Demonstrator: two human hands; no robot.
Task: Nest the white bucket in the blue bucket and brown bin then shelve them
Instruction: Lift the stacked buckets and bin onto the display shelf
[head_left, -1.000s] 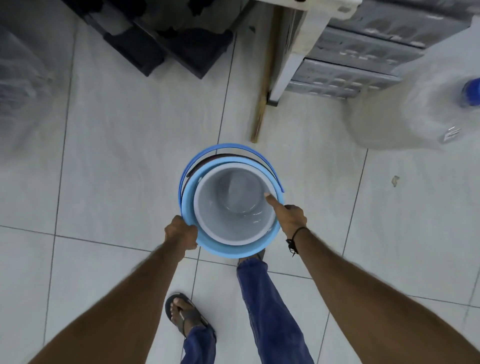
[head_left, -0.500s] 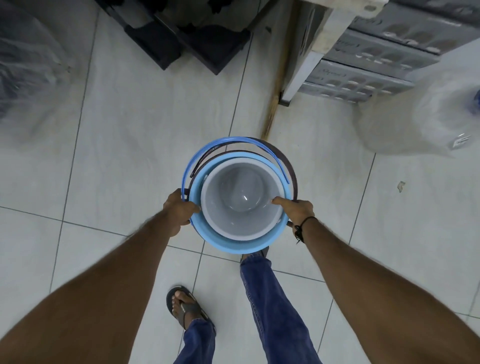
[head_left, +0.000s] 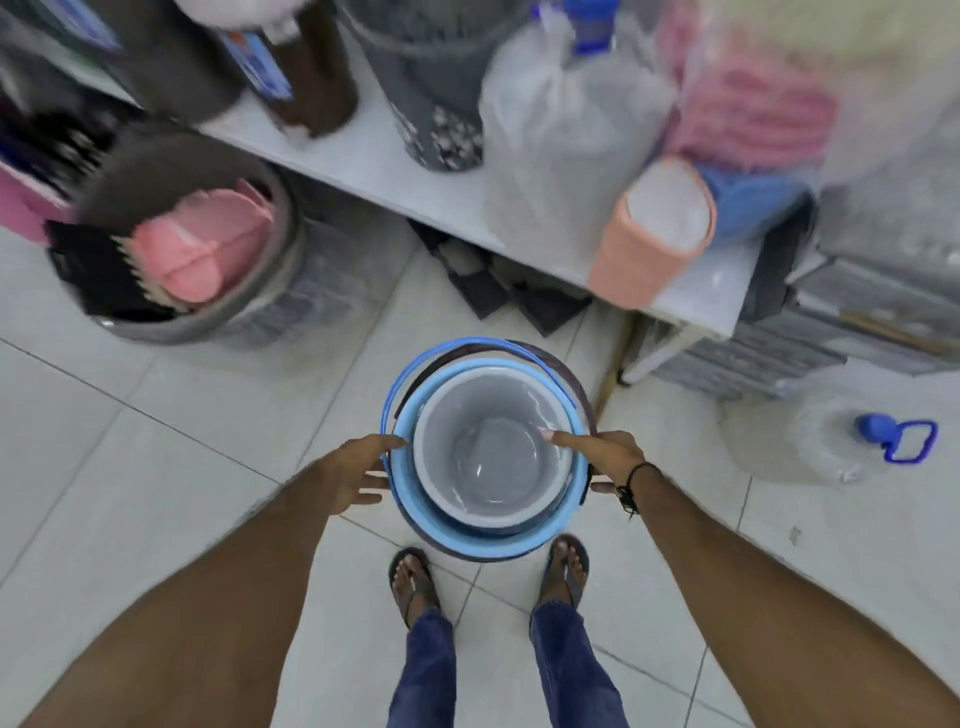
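Leftmost, a round grey plastic basket (head_left: 208, 306) holding pink plastic pieces stands on the tiled floor (head_left: 156, 467), below a white shelf (head_left: 426, 202) stacked with wrapped goods. Centrally, the left hand (head_left: 358, 475) has its fingers spread, thumb on the rim of the light blue plastic bucket (head_left: 415, 509) and fingers against its outer side; the white round plastic bucket (head_left: 493, 449) sits nested inside it, both within the dark brown round bin (head_left: 579, 384), held above the floor before the sandalled feet. Rightward, the right hand (head_left: 608, 457) clamps the stack's rim, thumb over the white bucket's edge, and a clear water jug with blue cap (head_left: 831, 441) lies beyond.
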